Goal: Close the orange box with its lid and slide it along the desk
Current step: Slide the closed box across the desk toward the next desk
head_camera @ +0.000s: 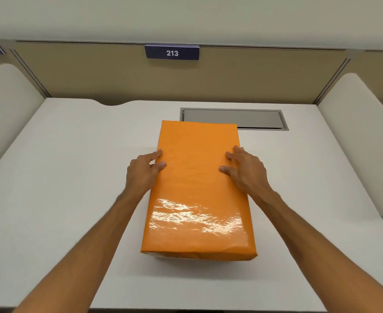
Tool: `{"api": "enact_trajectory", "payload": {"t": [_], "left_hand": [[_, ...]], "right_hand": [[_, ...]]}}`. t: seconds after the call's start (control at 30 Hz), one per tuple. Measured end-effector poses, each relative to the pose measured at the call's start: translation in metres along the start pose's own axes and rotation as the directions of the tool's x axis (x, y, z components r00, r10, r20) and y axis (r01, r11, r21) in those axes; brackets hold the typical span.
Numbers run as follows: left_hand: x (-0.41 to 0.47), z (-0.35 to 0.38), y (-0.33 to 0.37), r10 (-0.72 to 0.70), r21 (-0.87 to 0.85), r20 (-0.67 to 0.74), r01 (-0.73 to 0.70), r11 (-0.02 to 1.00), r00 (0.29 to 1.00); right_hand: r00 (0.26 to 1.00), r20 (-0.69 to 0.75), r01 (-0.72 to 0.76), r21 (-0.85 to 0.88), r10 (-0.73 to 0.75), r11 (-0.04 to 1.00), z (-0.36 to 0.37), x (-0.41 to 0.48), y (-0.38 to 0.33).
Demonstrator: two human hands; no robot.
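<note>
A glossy orange box (pixel 197 195) stands in the middle of the white desk (pixel 61 177), its orange lid on top and covering it; only a thin pale strip of the base shows under the near edge. My left hand (pixel 142 171) grips the lid's left long edge, thumb on top and fingers down the side. My right hand (pixel 246 170) holds the right long edge the same way. Both hands sit slightly beyond the box's middle.
A grey recessed cable flap (pixel 254 119) lies in the desk just behind the box, its left part hidden by the box's far end. A beige partition with a "213" label (pixel 172 52) closes the back. White side dividers (pixel 7 105) flank the desk left and right.
</note>
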State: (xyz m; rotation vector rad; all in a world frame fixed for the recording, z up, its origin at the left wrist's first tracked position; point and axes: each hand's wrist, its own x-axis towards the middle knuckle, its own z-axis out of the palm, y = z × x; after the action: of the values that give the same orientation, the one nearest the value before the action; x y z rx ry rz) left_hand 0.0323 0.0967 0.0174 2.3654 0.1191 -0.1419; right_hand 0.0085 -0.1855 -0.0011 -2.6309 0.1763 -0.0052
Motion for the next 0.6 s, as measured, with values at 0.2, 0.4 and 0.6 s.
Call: {"api": "enact_trajectory", "payload": {"t": [0.2,0.4,0.6], "left_hand": [[-0.010,0.001,0.000,-0.101,-0.176,-0.003,0.099,0.979,0.995],[-0.033,0.000,-0.026,-0.229,-0.320,0.160,0.270,0.908,0.960],[-0.033,0.001,-0.032,-0.245,-0.422,0.228,0.322,0.847,0.942]], "right_hand": [[0.995,-0.033,-0.078,0.316,0.094,0.945,0.001,-0.011,0.007],[0.943,0.102,-0.306,0.637,0.316,0.708,0.010,-0.035,0.025],[0.956,0.104,-0.268,0.694,0.275,0.668,0.014,-0.031,0.020]]}}
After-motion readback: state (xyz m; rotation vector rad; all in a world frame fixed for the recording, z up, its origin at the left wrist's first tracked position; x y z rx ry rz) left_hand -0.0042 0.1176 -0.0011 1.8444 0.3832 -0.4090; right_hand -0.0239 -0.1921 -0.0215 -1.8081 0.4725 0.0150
